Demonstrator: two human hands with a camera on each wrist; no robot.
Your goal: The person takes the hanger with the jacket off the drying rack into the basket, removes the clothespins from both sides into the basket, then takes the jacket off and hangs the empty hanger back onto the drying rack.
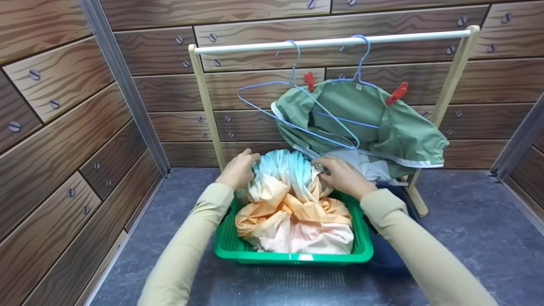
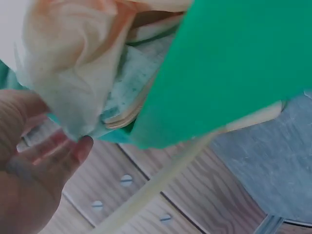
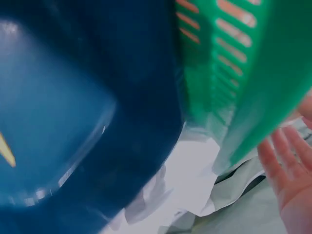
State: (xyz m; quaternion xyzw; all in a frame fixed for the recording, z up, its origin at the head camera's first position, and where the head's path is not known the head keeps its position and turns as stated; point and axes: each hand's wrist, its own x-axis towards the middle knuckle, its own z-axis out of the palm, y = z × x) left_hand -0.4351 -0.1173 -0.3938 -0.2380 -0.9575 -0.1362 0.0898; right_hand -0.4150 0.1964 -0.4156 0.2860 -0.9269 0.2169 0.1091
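A bunched cloth (image 1: 293,204), coloured pale blue, cream, orange and pink, lies heaped in a green plastic basket (image 1: 293,257). At the heap's far left side, my left hand (image 1: 240,169) holds the fabric. In the left wrist view its thumb and fingertips pinch a pale fold of the cloth (image 2: 83,92). Opposite, my right hand (image 1: 343,175) grips the blue end of the heap between thumb and fingers. The right wrist view shows the right hand (image 3: 292,168) beyond the green basket rim (image 3: 265,107), its thumb mostly hidden.
A rack with a white rail (image 1: 331,41) stands behind the basket. From it hang a bare blue hanger (image 1: 263,85) and a green garment (image 1: 352,100) on another hanger, with red clothespins (image 1: 397,93). A dark blue tub (image 3: 146,97) sits right of the basket, beneath my right forearm.
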